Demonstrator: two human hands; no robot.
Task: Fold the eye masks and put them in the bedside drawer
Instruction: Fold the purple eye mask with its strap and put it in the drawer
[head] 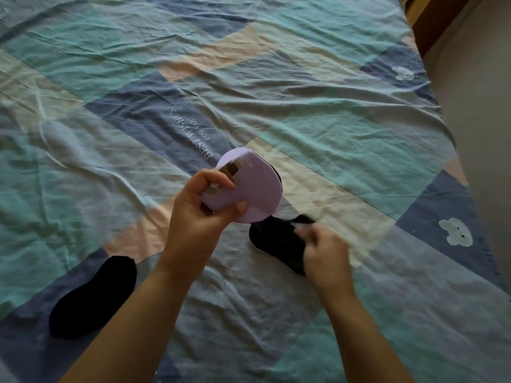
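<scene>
My left hand holds the lilac eye mask above the bed, fingers curled over its near edge and thumb pressed against its face, so the mask is pinched between them. The mask is doubled over on itself; a brownish strap or tag shows at its upper left, partly under my fingers. A dark layer shows along the mask's right edge; I cannot tell whether this is its lining or something separate.

My right hand is lower and to the right, on a black eye mask that lies on the bedsheet. The fingers are blurred; they appear closed on the mask's upper right end, but I cannot tell the grip for certain.

A second black eye mask lies flat on the sheet at lower left, just left of my left forearm, untouched and well apart from the other two.

The sheet is wrinkled patchwork in teal, blue, cream and pink, with printed lettering and white bear faces. The bed's right edge borders bare floor. No drawer is in view.
</scene>
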